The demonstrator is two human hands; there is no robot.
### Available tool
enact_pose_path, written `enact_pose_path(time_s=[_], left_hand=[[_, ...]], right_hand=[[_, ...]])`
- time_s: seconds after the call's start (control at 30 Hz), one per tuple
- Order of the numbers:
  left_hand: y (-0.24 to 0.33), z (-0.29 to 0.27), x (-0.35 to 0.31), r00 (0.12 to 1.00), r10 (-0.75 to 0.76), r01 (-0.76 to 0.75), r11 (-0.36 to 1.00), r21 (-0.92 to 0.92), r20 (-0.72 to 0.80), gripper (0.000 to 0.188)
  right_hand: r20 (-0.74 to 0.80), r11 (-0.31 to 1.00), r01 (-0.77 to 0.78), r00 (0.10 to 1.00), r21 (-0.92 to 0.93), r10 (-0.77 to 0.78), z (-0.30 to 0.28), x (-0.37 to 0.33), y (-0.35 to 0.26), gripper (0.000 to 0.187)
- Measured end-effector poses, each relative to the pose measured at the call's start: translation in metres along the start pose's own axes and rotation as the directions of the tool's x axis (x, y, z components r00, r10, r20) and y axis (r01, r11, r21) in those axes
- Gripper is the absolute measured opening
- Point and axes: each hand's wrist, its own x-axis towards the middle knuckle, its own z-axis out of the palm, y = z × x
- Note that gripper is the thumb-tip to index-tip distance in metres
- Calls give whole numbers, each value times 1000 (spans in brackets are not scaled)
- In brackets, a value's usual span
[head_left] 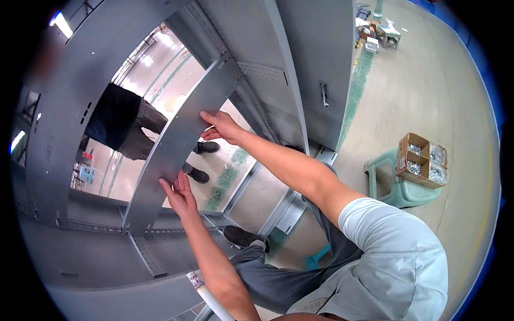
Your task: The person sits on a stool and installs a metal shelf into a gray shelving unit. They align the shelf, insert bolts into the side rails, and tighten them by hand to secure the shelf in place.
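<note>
A long grey sheet-metal panel [175, 134] spans the opening of a grey metal cabinet frame [80, 115], looking bowed in this view. My left hand [182, 199] is closed on its near edge toward the lower end, thumb on the face and fingers at the edge. Farther up and to the right, my right hand [222, 127] grips the same edge, its thumb lying on the metal. Some fingertips of both hands are hidden behind the panel. The panel's ends meet the frame at a perforated side rail [262, 73] and near a lower bracket [147, 255].
Through the opening, another person [120, 120] in dark clothes stands behind the frame. A tall grey door panel [324, 59] rises on the right. Beyond it, a pale green stool [399, 187] carries a cardboard box [423, 184] of small metal hardware. My shoe [242, 236] is beside the lower frame.
</note>
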Motion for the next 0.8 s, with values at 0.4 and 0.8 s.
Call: enact_pose_path(time_s=[0.4,0.8], left_hand=[[10,28,-7,988,141,-127,974,189,-64,75],[-5,60,-5,999,-47,47,998,-35,6,86]], right_hand=[[2,999,0,1000,48,0,16,-6,-18,60],[-13,999,-23,1000,-22,23,11,-1,-14,65]])
